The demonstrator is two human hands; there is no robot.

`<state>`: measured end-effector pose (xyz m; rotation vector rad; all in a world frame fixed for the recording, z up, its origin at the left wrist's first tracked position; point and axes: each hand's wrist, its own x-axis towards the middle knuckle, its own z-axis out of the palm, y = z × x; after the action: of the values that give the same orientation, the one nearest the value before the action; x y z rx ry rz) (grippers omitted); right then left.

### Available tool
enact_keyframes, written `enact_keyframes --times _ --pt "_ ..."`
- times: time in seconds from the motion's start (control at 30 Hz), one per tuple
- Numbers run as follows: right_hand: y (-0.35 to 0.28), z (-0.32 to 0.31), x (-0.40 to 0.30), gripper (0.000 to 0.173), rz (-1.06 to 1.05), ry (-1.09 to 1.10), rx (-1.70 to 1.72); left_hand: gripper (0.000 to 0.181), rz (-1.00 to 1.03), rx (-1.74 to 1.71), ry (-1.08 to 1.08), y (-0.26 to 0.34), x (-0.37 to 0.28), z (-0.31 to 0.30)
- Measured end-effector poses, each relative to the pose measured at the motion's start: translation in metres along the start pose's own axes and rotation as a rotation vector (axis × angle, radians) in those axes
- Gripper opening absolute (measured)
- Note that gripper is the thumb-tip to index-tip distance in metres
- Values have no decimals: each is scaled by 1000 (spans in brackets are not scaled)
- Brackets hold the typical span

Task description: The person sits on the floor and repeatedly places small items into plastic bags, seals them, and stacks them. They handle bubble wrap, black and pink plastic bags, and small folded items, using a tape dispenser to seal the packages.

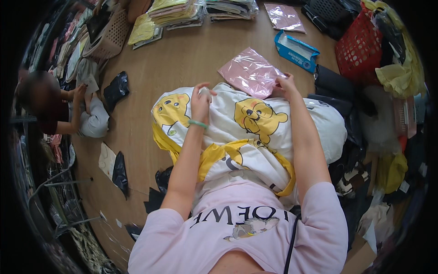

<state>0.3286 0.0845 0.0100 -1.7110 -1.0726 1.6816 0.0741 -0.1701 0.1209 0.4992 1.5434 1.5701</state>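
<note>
My right hand (pixel 284 85) grips the near right edge of a pink folded garment in a clear plastic bag (pixel 251 72). The packet lies tilted, its near edge by a white and yellow cloth with printed bears (pixel 249 137) that covers my lap. My left hand (pixel 202 97) is raised over the cloth, left of the packet and apart from it, with the fingers bent; something small and whitish shows at its fingertips, too unclear to name. A green bangle circles that wrist.
Stacks of bagged garments (pixel 176 12), another pink packet (pixel 284 17) and an open blue box (pixel 297 51) lie ahead on the wooden floor. A red basket (pixel 359 48) and black bags stand right. At left a person (pixel 65 102) crouches by a beige basket (pixel 109 34).
</note>
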Motion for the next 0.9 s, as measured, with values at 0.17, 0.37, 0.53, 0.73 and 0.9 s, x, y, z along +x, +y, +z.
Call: enact_keyframes --times 0.17,0.37,0.53,0.73,0.9 --pt "-19 1 -21 74 78 -121 403 70 705 1238 -315 -10 51 43" --pt "-22 -7 -38 63 87 -199 678 79 486 1367 -622 -12 73 53" --pt "-35 16 -51 59 0 -185 778 62 583 1173 -409 -30 66 65" --pt "-39 8 -66 64 -535 -255 -211 33 325 904 -305 -50 108 40" --pt "-38 26 -30 42 -482 -384 -321 25 9 373 -386 -71 140 19"
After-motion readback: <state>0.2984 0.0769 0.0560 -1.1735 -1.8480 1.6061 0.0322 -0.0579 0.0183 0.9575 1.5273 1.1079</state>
